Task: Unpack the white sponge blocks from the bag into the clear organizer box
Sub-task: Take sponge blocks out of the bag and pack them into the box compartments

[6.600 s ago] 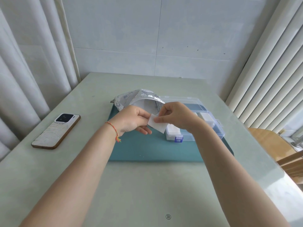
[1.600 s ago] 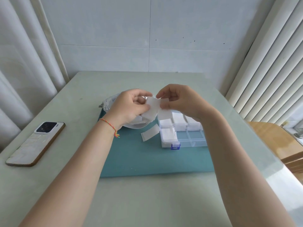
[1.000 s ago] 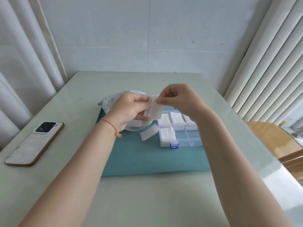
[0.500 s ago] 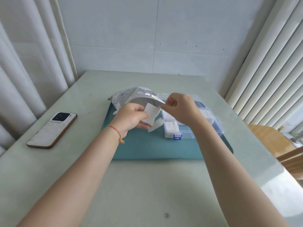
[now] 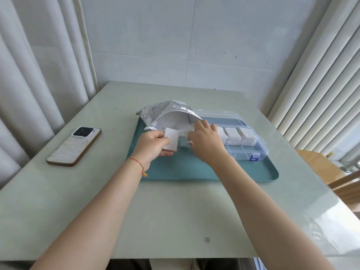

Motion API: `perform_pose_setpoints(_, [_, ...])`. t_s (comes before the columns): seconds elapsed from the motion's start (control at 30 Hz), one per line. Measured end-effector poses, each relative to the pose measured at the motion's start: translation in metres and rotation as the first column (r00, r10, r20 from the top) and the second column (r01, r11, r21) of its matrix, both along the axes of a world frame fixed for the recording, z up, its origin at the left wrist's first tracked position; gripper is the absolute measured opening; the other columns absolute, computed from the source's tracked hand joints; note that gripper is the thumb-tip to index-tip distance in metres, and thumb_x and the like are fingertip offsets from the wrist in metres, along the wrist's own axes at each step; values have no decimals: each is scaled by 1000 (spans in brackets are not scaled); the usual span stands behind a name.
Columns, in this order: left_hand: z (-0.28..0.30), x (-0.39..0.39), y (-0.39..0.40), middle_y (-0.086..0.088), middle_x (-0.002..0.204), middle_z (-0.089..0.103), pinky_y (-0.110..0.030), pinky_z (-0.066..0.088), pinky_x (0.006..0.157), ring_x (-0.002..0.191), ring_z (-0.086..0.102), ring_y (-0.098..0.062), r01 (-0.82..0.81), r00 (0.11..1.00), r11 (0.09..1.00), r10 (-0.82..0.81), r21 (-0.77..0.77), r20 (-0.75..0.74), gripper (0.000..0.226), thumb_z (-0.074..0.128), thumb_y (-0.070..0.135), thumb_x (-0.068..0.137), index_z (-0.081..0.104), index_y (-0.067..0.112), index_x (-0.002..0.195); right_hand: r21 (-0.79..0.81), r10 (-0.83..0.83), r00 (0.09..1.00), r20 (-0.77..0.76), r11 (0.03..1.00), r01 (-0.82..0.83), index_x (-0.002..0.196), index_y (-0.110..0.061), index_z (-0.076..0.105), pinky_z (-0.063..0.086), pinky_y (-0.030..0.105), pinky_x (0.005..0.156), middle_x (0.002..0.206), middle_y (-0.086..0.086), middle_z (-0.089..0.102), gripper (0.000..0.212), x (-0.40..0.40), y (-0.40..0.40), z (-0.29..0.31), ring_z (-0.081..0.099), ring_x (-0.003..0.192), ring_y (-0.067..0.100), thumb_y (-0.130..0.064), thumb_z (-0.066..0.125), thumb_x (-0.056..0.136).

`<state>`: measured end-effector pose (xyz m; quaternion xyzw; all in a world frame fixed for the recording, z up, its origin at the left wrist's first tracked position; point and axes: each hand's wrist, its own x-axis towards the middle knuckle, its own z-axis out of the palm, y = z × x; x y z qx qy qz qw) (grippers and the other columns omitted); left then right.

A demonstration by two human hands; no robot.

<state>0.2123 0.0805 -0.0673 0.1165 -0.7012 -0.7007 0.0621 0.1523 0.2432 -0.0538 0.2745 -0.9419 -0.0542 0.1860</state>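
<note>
My left hand (image 5: 153,146) pinches a white sponge block (image 5: 171,140) just in front of the open mouth of the silver foil bag (image 5: 165,112). My right hand (image 5: 204,142) is low beside it, fingers curled, pinching a thin clear wrapper (image 5: 184,143) close to the teal tray (image 5: 194,169). The clear organizer box (image 5: 244,151) stands open on the tray to the right, its lid (image 5: 220,117) folded back. Several white sponge blocks (image 5: 232,135) fill its far row; the near compartments look bare. My right hand hides the box's left end.
A phone (image 5: 75,146) lies face down on the pale green table (image 5: 175,211) at the left. A wooden chair (image 5: 321,168) stands past the table's right edge. Curtains hang on both sides, and a wall sits behind the table.
My hands have come apart and dropped toward the tray. The left keeps the sponge block; the right has carried the peeled wrapper down and to the right.
</note>
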Motion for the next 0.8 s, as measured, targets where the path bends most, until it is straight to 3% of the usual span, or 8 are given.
perform_pose_setpoints(0.07, [0, -1, 0, -24, 106, 69, -27, 58, 60, 85, 73, -36, -35, 999, 999, 36, 29, -7, 23, 49, -7, 88, 69, 2, 95, -203, -7, 982, 188, 978, 46, 94, -11, 72, 37, 36, 84, 107, 10, 57, 16, 2, 6, 12, 48, 105, 29, -19, 59, 91])
perform_pose_setpoints(0.13, [1, -2, 0, -23, 109, 68, -27, 59, 61, 90, 72, -37, -60, 998, 995, 61, 80, -9, 25, 48, -9, 88, 68, 2, 98, -490, 57, 949, 311, 865, 109, 77, -4, 68, 40, 35, 64, 76, 10, 58, 20, 7, 13, 27, 50, 74, 26, -13, 56, 91])
perform_pose_setpoints(0.2, [2, -1, 2, -25, 110, 67, -28, 60, 64, 91, 72, -38, -30, 999, 986, 32, 163, -12, 27, 45, -10, 91, 65, -2, 108, -691, 154, 891, 426, 691, 211, 67, -12, 63, 30, 29, 51, 56, 1, 46, 22, 10, 16, 37, 35, 53, 16, -12, 59, 89])
perform_pose_setpoints(0.3, [10, 1, 7, -27, 110, 68, -33, 61, 73, 90, 70, -36, 53, 999, 943, -51, 329, -14, 25, 46, 2, 98, 62, -4, 117, -778, 306, 778, 549, 528, 341, 84, -20, 69, 40, 19, 55, 63, -3, 62, 6, 18, 6, 41, 50, 51, 8, -15, 72, 85])
perform_pose_setpoints(0.37, [14, 2, 9, -22, 107, 70, -34, 61, 75, 91, 69, -32, 94, 995, 899, -92, 428, -24, 24, 47, 12, 101, 64, 0, 114, -792, 324, 767, 554, 491, 364, 87, -14, 64, 42, 16, 53, 63, -3, 64, 13, 19, -5, 36, 54, 45, 3, -13, 76, 81])
perform_pose_setpoints(0.5, [10, 4, 10, -19, 101, 72, -28, 60, 71, 89, 71, -29, 108, 994, 944, -93, 313, -63, 14, 58, 9, 96, 69, 3, 103, -729, 205, 849, 487, 631, 265, 81, -15, 63, 42, 16, 52, 68, -3, 64, 11, 15, -20, 26, 56, 54, 5, -18, 73, 82])
perform_pose_setpoints(0.6, [4, -1, 3, -22, 101, 70, -27, 59, 63, 86, 70, -36, -40, 999, 962, 47, 271, -17, 15, 54, -2, 93, 68, 1, 96, -662, 98, 926, 364, 727, 184, 86, -14, 68, 39, 21, 56, 75, -5, 60, 7, 7, -21, 27, 53, 68, 14, -17, 61, 87])
perform_pose_setpoints(0.8, [3, -5, -2, -18, 90, 67, -27, 57, 53, 92, 68, -46, -198, 979, 967, 202, 161, -10, 20, 50, -3, 88, 66, 3, 77, -190, -20, 958, 285, 979, 78, 117, -21, 61, 37, 31, 67, 118, 4, 50, 29, -6, -33, 18, 58, 98, 29, -26, 62, 89])
